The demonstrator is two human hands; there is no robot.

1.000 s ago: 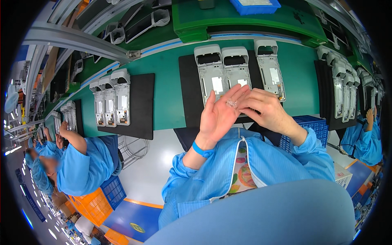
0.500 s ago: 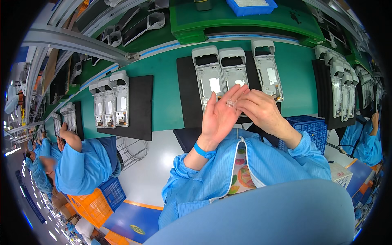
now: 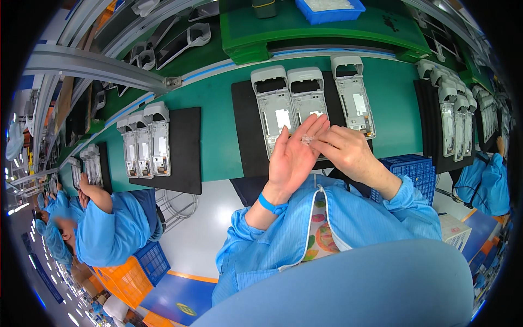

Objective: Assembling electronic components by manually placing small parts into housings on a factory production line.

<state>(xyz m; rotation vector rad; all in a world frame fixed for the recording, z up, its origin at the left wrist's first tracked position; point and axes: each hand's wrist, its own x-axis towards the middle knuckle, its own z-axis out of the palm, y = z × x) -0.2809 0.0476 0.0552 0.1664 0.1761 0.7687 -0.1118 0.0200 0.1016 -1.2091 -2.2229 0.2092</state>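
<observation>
My left hand [image 3: 294, 159] is open, palm up and fingers stretched out, with a blue band round the wrist. A small cluster of clear plastic pieces [image 3: 306, 140] lies on it near the base of the fingers. Thumb and fingers of my right hand [image 3: 348, 152] are pinched together right at these pieces; what sits between the fingertips is too small to make out. Just beyond my hands, two light grey device housings [image 3: 272, 109] [image 3: 309, 101] lie side by side on a black mat [image 3: 245, 125]. A third housing [image 3: 354, 98] lies to their right.
Along the green bench [image 3: 215, 109], more housings [image 3: 143, 143] lie on a mat at left and others [image 3: 457, 117] at right. A green shelf [image 3: 327, 38] carries a blue tray [image 3: 329, 13]. A blue crate [image 3: 408, 169] stands at my right. A co-worker [image 3: 111, 229] sits at left.
The view has turned slightly, so the bench and housings sit a little further left. My right fingers stay pinched at the clear pieces, and my left palm keeps its pose.
</observation>
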